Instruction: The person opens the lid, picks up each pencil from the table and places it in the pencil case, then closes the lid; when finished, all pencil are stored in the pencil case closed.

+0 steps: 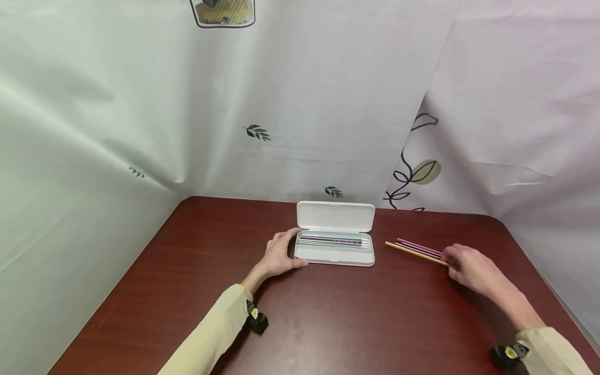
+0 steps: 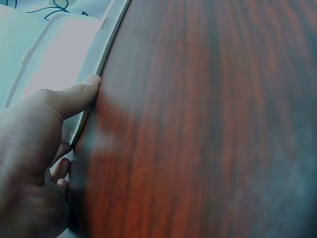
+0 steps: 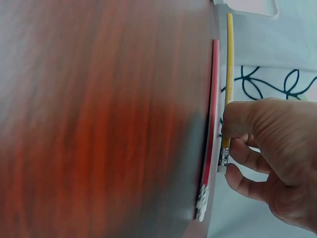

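Observation:
A white pencil case [image 1: 323,255] lies with its lid [image 1: 335,216] raised at the back. Several pencils [image 1: 330,240] lie side by side inside it. My left hand [image 1: 277,255] holds the case's left end, fingers at the back and thumb along the front edge. In the left wrist view, the thumb [image 2: 81,94] presses against the case's rim. To the right of the case, my right hand [image 1: 473,268] pinches a yellow pencil [image 3: 230,59] near its eraser end. Close beside it, a red pencil [image 3: 212,109] with a white eraser lies on the table, along with a dark pencil [image 1: 419,250].
The dark red wooden table [image 1: 300,317] runs back to a white cloth [image 1: 328,104] printed with leaves. Cloth also hangs at the left and right sides. The raised lid stands close to the back edge.

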Demonstrator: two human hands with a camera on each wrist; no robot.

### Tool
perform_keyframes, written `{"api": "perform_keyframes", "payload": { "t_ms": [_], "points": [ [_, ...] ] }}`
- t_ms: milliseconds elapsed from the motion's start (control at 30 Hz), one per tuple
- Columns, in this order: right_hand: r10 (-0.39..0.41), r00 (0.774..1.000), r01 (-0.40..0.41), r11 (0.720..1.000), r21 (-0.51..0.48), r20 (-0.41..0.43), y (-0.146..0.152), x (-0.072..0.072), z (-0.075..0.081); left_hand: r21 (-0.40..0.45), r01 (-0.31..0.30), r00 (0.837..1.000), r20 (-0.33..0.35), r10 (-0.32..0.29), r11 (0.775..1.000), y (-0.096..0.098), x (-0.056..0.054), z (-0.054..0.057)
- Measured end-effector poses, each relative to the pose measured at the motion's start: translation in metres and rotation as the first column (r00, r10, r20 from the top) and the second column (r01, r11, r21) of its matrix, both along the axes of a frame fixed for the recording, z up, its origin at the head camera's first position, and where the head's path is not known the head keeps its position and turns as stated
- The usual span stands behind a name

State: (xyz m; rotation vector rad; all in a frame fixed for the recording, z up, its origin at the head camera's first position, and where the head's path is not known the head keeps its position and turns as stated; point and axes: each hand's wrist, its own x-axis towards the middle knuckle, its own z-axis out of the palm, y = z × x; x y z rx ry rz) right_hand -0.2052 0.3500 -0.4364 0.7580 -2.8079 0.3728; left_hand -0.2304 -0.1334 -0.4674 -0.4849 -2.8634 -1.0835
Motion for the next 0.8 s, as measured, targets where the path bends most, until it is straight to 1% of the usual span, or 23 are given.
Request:
{"api": "perform_keyframes", "payload": {
  "t_ms": [233,500,800],
  "points": [
    [0.027,0.999,-0.027,1.0,-0.009,-0.019,-0.017,-0.008,0.01,-0.006,0.001,1.0,-0.007,-0.001,1.0,0.0,-0.003,0.003],
    [0.081,0.995,-0.083,0.996,-0.018,-0.061,-0.037,-0.017,0.017,-0.007,-0.002,1.0,-0.017,0.001,1.0,-0.001,-0.005,0.006],
    [0.13,0.99,-0.131,0.991,-0.03,-0.055,-0.063,-0.021,0.018,0.016,-0.008,1.0,-0.002,0.008,1.0,0.0,0.003,0.0]
  ]
}}
